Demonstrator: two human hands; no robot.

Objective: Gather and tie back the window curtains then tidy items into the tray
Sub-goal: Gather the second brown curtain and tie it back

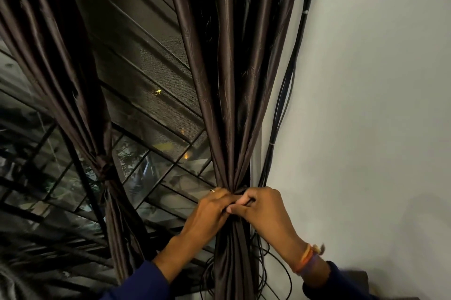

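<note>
Brown curtain [231,104] bunched within both hands' grip.

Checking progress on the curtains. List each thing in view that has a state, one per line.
Right curtain: gathered into a bunch, held by both hands.
Left curtain: gathered and already tied at its middle.
Left hand: pinching at the bunch.
Right hand: fingers curled at the bunch.
Black cables: hanging along the wall.

Dark window [151,114] with metal grille and mesh, small lights beyond; pale wall [378,104] right, black cables [284,104] running down its edge.
</note>
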